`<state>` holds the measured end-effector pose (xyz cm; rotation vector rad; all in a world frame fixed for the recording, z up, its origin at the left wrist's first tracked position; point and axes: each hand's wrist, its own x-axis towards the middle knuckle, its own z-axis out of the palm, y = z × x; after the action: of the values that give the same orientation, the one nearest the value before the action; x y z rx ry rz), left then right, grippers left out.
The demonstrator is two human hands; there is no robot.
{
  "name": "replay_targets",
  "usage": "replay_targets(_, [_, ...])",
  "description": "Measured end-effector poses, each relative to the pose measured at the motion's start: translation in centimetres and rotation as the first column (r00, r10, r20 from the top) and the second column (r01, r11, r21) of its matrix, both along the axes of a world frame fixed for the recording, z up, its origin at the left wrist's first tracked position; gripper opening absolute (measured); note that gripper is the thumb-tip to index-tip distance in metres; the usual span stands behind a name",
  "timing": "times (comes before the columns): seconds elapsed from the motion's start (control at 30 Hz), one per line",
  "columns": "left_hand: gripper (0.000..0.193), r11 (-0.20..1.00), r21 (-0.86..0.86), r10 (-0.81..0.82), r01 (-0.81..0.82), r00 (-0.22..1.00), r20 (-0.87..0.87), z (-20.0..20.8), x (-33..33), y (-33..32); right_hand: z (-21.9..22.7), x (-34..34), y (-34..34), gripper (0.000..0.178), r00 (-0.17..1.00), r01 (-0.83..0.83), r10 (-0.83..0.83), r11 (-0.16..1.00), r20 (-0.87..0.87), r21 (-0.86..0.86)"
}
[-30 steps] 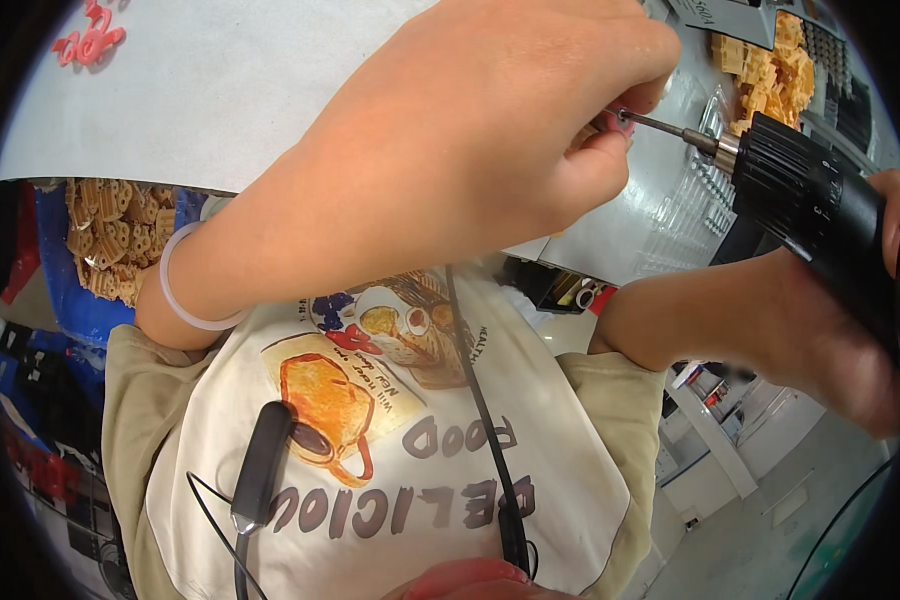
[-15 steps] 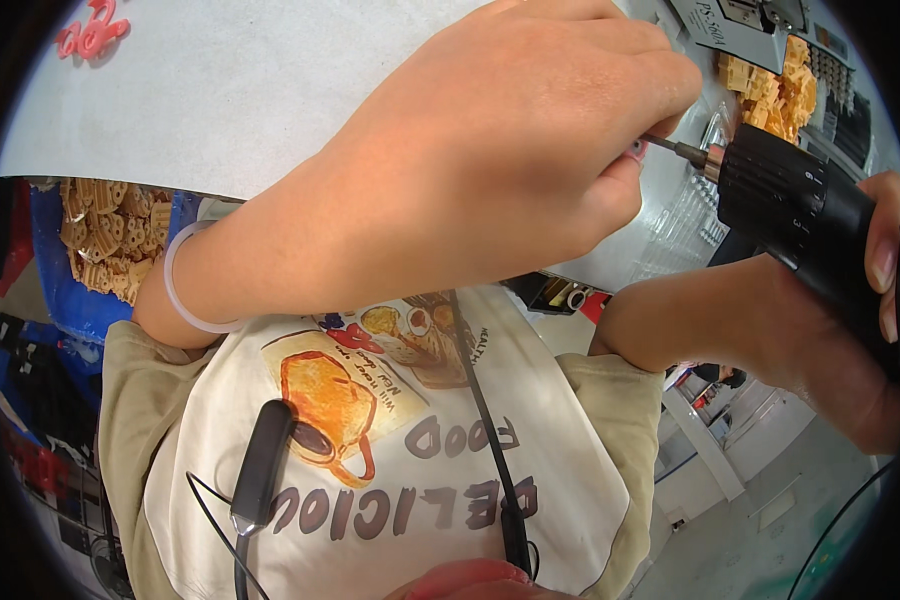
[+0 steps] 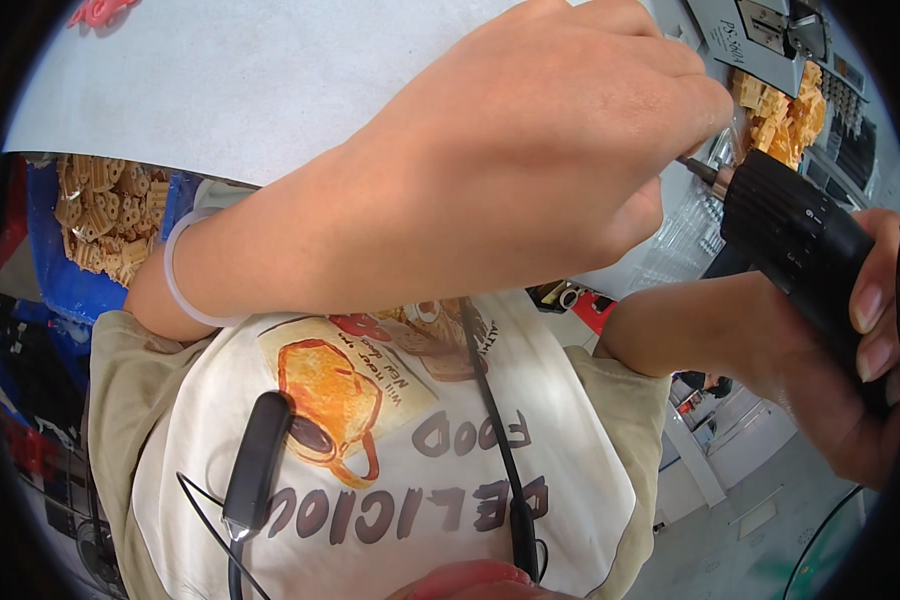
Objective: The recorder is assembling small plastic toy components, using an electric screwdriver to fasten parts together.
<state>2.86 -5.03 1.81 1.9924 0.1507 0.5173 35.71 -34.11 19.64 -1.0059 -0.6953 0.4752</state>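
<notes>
My left hand (image 3: 590, 130) reaches across the worktable, knuckles up and fingers curled closed. Whatever it pinches is hidden beneath the fingers. At the right edge, my right hand (image 3: 875, 335) grips a black electric screwdriver (image 3: 800, 220), its fingers wrapped round the body. The screwdriver lies tilted, its metal bit (image 3: 700, 171) pointing left and up to the left fingertips. The bit's very end disappears behind the left hand, so I cannot tell what it touches.
Pink plastic pieces (image 3: 100, 11) lie on the white table (image 3: 230, 90). A blue bin (image 3: 55, 275) of tan plastic parts (image 3: 105, 215) stands below its left edge. At upper right are a grey machine (image 3: 750, 45), yellow parts (image 3: 785, 115) and clear plastic packaging (image 3: 675, 240).
My left hand has shifted slightly right and down in view. The screwdriver has dropped a little, and less of its bit shows. A small piece glimpsed by the left fingertips is now hidden.
</notes>
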Motion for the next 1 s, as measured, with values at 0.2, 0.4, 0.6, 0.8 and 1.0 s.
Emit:
replay_targets(0.2, [0.012,0.98,-0.107,-0.138,0.169,0.958,0.252,-2.7,-1.6,1.7,-6.3,-22.8,16.5,0.017,0.96,0.199,-0.171,0.974,0.22,-0.112])
replay_targets(0.4, [0.011,0.989,-0.065,-0.112,0.135,0.954,0.278,-3.3,-0.9,1.8,-8.5,-24.0,19.1,0.018,0.962,0.195,-0.176,0.978,0.211,-0.074])
replay_targets(0.6, [0.01,0.986,-0.01,-0.158,0.166,0.954,0.256,-2.1,-0.2,2.2,-6.9,-23.3,17.4,0.018,0.936,0.248,-0.251,0.968,0.249,0.043])
replay_targets(0.8, [0.021,0.893,0.386,-0.309,0.23,0.938,0.156,-1.0,-1.9,3.3,-6.4,-24.8,13.9,0.035,0.942,0.246,-0.27,0.96,0.2,0.137])
replay_targets(1.0, [0.035,0.583,0.671,-0.399,0.459,0.881,-0.255,2.6,-2.9,3.8,-7.9,-25.8,13.3,0.046,0.861,0.42,-0.417,0.906,0.29,0.054])
